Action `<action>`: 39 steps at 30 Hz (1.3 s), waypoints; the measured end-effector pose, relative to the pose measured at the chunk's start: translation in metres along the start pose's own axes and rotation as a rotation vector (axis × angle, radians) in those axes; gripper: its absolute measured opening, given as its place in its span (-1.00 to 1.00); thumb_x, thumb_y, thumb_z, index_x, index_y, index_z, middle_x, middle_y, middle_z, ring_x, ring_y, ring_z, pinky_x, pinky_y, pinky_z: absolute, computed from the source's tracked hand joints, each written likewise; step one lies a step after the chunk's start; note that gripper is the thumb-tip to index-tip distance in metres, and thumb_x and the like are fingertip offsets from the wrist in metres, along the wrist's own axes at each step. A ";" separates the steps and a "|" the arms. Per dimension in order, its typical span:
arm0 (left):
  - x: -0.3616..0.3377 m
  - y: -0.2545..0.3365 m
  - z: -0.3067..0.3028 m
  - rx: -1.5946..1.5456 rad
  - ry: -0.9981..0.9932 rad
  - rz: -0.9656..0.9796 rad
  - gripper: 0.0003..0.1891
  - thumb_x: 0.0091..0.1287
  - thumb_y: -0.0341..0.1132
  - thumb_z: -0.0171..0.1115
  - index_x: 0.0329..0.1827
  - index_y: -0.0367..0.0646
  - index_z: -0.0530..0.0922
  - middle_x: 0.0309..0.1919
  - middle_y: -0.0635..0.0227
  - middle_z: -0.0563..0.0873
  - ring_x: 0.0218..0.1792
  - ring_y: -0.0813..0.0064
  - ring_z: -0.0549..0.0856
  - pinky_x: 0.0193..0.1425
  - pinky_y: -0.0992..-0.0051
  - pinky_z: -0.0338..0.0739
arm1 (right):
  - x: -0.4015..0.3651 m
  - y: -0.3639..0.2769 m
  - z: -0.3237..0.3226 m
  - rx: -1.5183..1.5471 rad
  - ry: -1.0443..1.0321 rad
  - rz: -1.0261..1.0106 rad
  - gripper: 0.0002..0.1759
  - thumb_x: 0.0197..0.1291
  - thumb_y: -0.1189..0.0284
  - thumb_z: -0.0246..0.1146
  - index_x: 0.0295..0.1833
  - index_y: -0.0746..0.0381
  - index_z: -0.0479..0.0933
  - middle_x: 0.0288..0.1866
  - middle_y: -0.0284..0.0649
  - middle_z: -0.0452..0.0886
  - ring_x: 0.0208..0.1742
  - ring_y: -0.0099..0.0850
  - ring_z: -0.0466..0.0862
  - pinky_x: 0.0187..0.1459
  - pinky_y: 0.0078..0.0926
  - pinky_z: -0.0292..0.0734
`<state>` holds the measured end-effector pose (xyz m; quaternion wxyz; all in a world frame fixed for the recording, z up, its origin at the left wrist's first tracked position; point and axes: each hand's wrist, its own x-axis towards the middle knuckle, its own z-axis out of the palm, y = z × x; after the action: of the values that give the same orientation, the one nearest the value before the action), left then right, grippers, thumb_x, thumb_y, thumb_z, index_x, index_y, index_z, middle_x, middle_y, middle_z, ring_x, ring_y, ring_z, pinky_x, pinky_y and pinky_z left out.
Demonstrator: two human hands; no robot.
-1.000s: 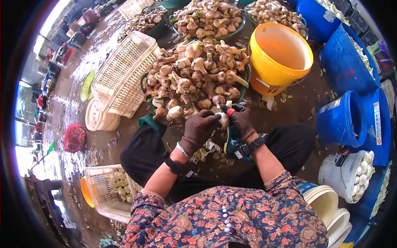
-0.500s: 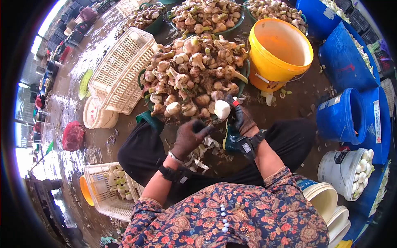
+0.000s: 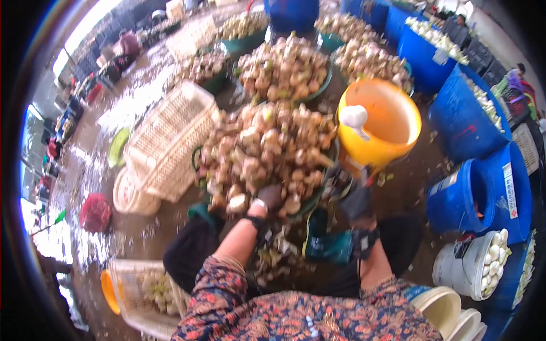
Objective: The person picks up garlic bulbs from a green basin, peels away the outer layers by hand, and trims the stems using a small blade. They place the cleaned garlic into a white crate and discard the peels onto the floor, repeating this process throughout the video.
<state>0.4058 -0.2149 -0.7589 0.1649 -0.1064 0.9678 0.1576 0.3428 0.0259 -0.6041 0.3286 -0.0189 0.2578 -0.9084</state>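
My left hand (image 3: pixel 269 196), in a dark glove, reaches into the near edge of a heap of unpeeled garlic bulbs (image 3: pixel 264 142); its fingers are hidden among them. My right hand (image 3: pixel 357 200), also gloved, is raised at the heap's right side, below the yellow bucket (image 3: pixel 380 145). Motion smears its fingers, and a small red spot shows beside them. A peeled white garlic bulb (image 3: pixel 355 117) with a short stem is in the air, overlapping the bucket's opening and apart from both hands. The heap rests in a green basin (image 3: pixel 310 204).
White plastic crates (image 3: pixel 170 142) stand left of the heap; another crate (image 3: pixel 142 301) holds peeled garlic. More garlic heaps (image 3: pixel 284 68) lie beyond. Blue tubs (image 3: pixel 469 113) and a white bucket of peeled bulbs (image 3: pixel 463 273) line the right. Peelings (image 3: pixel 278 256) lie between my boots.
The white bulb has left my hands and moved up and right to the yellow bucket. My left hand has moved forward into the heap; the right has shifted right. The view has tilted up.
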 end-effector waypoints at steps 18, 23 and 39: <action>-0.147 0.079 -0.077 -0.556 0.556 0.209 -0.41 -0.04 -0.06 0.48 0.00 -0.21 0.52 -0.15 0.15 0.64 -0.15 0.24 0.66 -0.03 0.37 0.54 | -0.022 0.097 -0.022 -1.035 0.220 -0.088 -0.49 0.16 0.05 0.27 -0.43 0.36 0.59 -0.65 -0.38 0.43 -0.49 -0.69 0.33 -0.48 -0.47 0.33; -0.162 0.078 -0.078 -0.353 0.477 0.163 -0.38 -0.16 -0.02 0.52 -0.05 -0.16 0.56 -0.25 0.13 0.61 -0.22 0.12 0.64 -0.12 0.29 0.55 | -0.022 0.102 -0.042 -1.197 0.024 0.106 -0.53 0.23 0.09 0.19 -0.37 0.34 0.60 -0.57 -0.37 0.54 -0.48 -0.66 0.43 -0.45 -0.50 0.38; -0.175 0.063 -0.066 -0.402 0.441 0.185 -0.39 -0.11 -0.01 0.50 -0.05 -0.22 0.56 -0.21 0.10 0.65 -0.17 0.17 0.66 -0.05 0.34 0.55 | -0.031 0.114 -0.045 -1.103 -0.024 0.262 -0.59 0.28 0.11 0.13 -0.29 0.27 0.62 -0.50 -0.37 0.57 -0.49 -0.63 0.48 -0.48 -0.61 0.37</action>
<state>0.5321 -0.1514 -0.6212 -0.0883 -0.0800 0.9353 0.3332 0.4245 -0.0084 -0.6939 0.3829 -0.1658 0.6905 -0.5908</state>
